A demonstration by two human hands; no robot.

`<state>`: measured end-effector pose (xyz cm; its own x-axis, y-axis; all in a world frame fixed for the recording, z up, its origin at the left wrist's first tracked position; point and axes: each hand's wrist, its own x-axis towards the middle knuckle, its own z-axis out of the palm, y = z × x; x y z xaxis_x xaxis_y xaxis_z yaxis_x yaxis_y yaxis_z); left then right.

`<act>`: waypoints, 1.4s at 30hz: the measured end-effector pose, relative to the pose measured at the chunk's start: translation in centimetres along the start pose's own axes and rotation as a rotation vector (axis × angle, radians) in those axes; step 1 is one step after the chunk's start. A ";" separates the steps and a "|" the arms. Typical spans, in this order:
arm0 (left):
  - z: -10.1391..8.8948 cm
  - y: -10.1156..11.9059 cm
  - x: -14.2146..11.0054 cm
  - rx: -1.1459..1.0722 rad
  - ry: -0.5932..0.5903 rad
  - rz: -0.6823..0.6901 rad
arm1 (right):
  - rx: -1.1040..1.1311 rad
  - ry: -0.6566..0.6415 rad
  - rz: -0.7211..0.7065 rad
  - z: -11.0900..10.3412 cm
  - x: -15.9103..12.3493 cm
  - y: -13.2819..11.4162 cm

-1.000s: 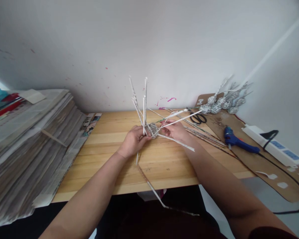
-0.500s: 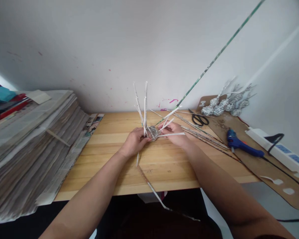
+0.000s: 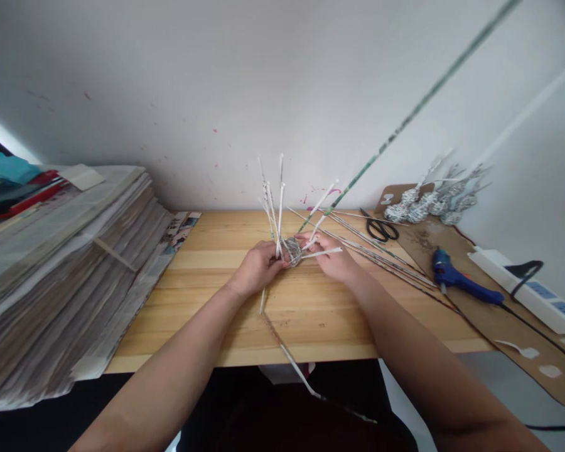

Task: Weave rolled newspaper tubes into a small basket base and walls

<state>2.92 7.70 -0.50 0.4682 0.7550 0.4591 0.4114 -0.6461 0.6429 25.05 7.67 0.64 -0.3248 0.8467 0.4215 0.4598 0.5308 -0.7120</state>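
A small woven paper piece point(image 3: 292, 252), greyish and rounded, sits between my hands just above the wooden table. White paper tubes point(image 3: 281, 207) stick up from its left side, and others point right. My left hand point(image 3: 260, 267) is closed around its left side, thumb in front. At its right side, my right hand point(image 3: 327, 254) is closed with fingers on the weave and tubes; fingertips are partly hidden. A long green-patterned paper tube point(image 3: 395, 133) slants from near my right fingers up to the right. Below my left hand, a bent paper tube point(image 3: 282, 348) hangs past the table edge.
A tall stack of newspapers point(image 3: 70, 276) stands left on the table point(image 3: 207, 232). Loose paper tubes point(image 3: 381, 257) and scissors point(image 3: 379, 227) lie right. Beyond are a blue glue gun point(image 3: 461, 281) on cardboard, a power strip point(image 3: 527, 289) and several woven paper pieces point(image 3: 421, 204).
Two white tubes on the right side of the weave now stand more upright. The long green tube has swung a little. My hands keep their hold on the weave.
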 end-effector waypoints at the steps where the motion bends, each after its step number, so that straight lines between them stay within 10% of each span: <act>1: 0.0 0.0 0.0 0.003 -0.003 0.004 | -0.036 0.006 -0.011 0.0 0.0 0.1; 10: 0.0 0.2 0.0 0.028 -0.005 0.029 | -0.164 0.087 0.014 0.1 -0.3 0.3; 19: 0.2 0.1 0.0 0.010 -0.004 0.032 | 0.181 0.229 0.115 0.9 0.0 0.8; 42: 0.4 -0.2 0.0 0.001 0.007 -0.057 | 0.104 0.217 0.069 1.3 -0.6 1.5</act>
<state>3.13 7.79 -0.89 0.4385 0.7913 0.4261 0.4379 -0.6022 0.6676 24.87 7.88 -1.46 -0.1050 0.8750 0.4726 0.3835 0.4741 -0.7926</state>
